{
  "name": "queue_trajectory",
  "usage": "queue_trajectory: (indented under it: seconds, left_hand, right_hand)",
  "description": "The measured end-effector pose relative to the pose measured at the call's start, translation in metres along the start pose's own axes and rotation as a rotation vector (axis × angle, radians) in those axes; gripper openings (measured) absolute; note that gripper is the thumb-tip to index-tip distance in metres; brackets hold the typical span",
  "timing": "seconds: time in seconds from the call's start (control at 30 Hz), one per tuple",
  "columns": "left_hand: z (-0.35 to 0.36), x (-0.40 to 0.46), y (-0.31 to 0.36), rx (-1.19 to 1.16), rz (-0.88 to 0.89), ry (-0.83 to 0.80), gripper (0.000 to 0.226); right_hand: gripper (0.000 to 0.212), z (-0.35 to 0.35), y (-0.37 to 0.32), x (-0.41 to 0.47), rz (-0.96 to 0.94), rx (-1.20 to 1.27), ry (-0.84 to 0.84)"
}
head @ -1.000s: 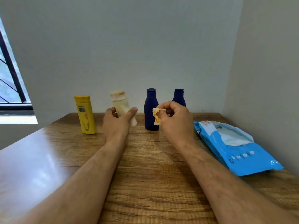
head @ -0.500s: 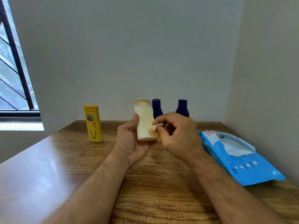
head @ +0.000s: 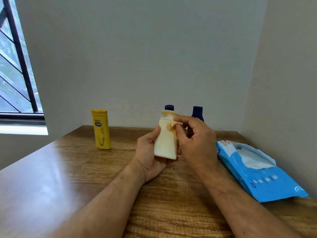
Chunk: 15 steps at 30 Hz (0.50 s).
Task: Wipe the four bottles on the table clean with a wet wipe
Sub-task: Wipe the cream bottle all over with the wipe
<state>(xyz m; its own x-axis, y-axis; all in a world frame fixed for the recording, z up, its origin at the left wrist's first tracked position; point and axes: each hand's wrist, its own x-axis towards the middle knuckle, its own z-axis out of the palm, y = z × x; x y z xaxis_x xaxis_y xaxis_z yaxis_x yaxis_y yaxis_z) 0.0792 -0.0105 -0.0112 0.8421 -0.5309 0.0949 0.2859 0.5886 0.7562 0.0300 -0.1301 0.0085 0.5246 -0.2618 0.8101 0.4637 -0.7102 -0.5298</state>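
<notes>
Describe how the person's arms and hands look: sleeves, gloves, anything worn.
Both forearms are bare as far as the view shows, with no sleeves visible. The left hand and right hand wear no gloves, and no watch, bracelet or ring is visible.

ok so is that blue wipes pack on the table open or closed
Open. The flap on the blue wipes pack is peeled back and a white wipe shows at the opening.

table (head: 72,169): glossy grained wood | wipes pack (head: 267,182): shiny plastic (crinkled)
</notes>
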Motion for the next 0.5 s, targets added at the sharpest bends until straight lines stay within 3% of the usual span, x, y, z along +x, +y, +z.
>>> queue_trajectory:
  seconds: [0.13, 0.33, 0.5]
  left_hand:
    - [-0.0005, -0.0010, 0.0012, 0.044, 0.030, 0.045, 0.043]
    - [-0.0069, 0.0022, 0.0079, -0.056, 0.093, 0.108, 0.052]
    - [-0.0091, 0.0057, 0.0071, -0.073, 0.090, 0.087, 0.053]
  right_hand:
    - [0.022, -0.0014, 0.0026, -0.0015, -0.030, -0.050, -0.070]
    - [0.020, 0.0006, -0.0051, -0.0083, -0.116, -0.072, -0.399]
    - [0.020, 0.0012, -0.0046, -0.0077, -0.125, -0.066, -0.415]
